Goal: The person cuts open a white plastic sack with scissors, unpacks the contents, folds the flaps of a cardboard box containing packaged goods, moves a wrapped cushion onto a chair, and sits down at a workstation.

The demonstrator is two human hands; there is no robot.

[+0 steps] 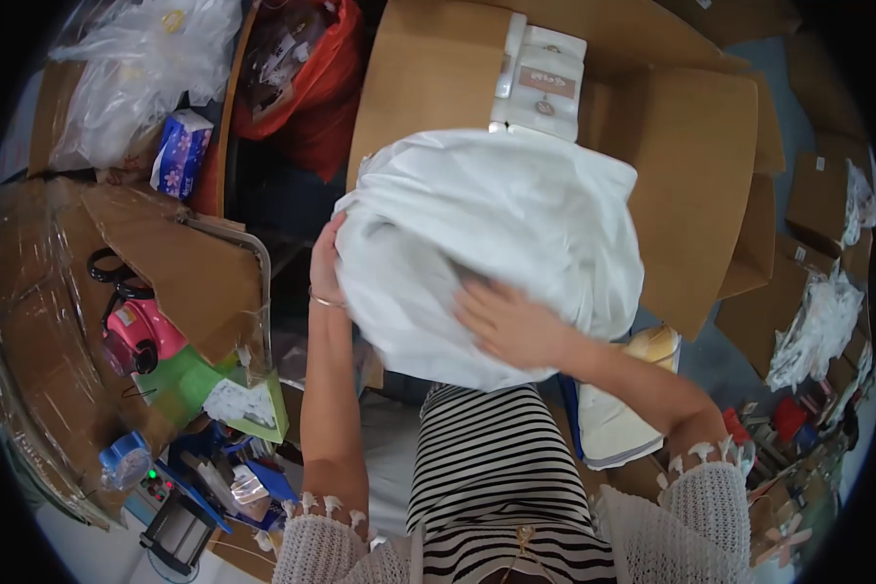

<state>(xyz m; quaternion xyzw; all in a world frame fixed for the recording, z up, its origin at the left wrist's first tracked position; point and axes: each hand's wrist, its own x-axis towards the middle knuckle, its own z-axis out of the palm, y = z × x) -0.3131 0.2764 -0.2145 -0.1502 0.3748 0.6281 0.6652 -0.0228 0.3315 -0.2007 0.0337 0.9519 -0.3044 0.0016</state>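
A large, bulging white plastic bag (516,209) is held up in front of my body, its surface creased and folded. At its left edge my left hand (327,261) grips it, the fingers partly hidden behind the plastic. My right hand (504,321) lies against the bag's lower middle with fingers stretched out, slightly smeared by motion. What the bag contains cannot be seen. Just beyond it, white wrapped packs with a brown label (547,83) sit in a big open cardboard box (438,68).
Left of the box stands a red bag (336,78) of scraps beside a blue tissue pack (182,154). Pink tape dispenser (146,331), black scissors (117,273) and a blue clock (127,459) lie on the left. More cartons (818,200) and clear plastic wrap (818,326) are at right.
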